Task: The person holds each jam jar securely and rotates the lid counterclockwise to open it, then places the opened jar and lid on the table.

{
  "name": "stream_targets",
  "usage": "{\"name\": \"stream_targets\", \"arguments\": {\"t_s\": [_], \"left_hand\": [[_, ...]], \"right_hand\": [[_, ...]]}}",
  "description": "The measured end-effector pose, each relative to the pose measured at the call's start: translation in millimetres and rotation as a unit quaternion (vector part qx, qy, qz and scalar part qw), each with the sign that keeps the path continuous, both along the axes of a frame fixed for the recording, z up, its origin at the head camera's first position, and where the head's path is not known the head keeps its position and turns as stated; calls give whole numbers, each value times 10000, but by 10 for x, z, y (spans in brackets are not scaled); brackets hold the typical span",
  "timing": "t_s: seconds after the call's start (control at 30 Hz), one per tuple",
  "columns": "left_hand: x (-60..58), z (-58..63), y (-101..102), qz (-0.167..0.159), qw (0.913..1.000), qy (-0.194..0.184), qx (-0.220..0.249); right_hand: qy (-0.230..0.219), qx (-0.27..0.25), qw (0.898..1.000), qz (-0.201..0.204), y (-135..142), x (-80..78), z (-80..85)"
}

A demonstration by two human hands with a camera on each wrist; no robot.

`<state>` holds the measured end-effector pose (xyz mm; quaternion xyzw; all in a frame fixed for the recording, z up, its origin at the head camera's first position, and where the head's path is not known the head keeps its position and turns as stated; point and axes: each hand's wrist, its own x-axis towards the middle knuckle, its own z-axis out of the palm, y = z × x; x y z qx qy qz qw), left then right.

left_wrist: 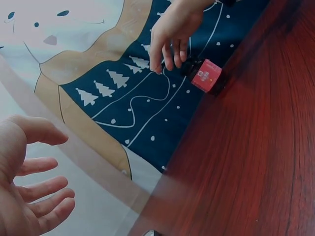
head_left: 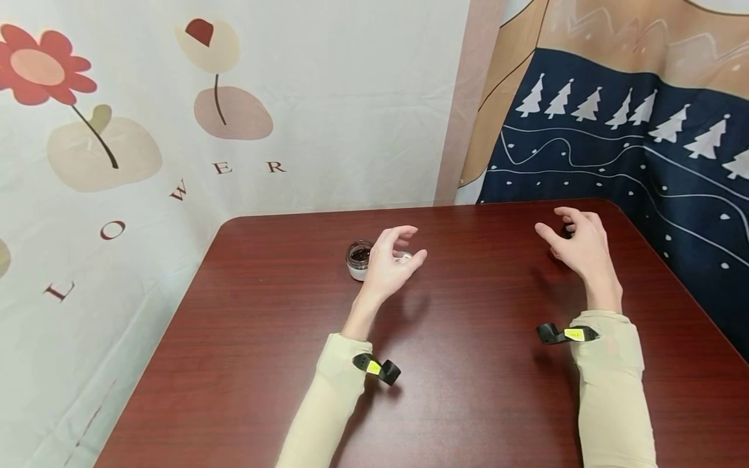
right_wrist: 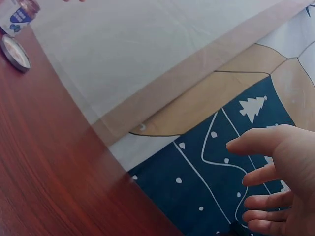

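My left hand (head_left: pixel 387 265) hovers over the table beside an open glass jar (head_left: pixel 357 270), its thumb and fingers spread apart with nothing between them. The jar shows a blue fruit label in the right wrist view, and dark contents show through its mouth in the head view. A round lid (right_wrist: pixel 15 53) lies on the table near the jar, mostly hidden behind my left hand in the head view. At the far right, my right hand (head_left: pixel 582 250) hangs loosely curved near a dark bottle with a red label (left_wrist: pixel 206 76). My fingers largely cover that bottle in the head view.
The dark red wooden table (head_left: pixel 468 390) ends at a back edge against a pale flower-printed cloth (head_left: pixel 351 97). A navy cloth with white trees (head_left: pixel 585 156) hangs along the right side. Each sleeve carries a small black wrist camera (head_left: pixel 389 372).
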<state>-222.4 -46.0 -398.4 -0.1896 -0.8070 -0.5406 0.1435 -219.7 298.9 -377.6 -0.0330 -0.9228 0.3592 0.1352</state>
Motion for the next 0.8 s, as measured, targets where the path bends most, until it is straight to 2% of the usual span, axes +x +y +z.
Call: {"name": "stream_targets", "arguments": {"t_s": [0.17, 0.47, 0.8], "left_hand": [[-9, 1, 38, -44, 10000, -15, 8], [-2, 19, 118, -82, 9999, -60, 2], [-33, -31, 181, -233, 9996, -146, 100]], "right_hand": [[-63, 43, 10000, -59, 53, -10, -39], [99, -51, 9996, -258, 129, 0, -73], [106, 36, 9987, -499, 254, -2, -145]]}}
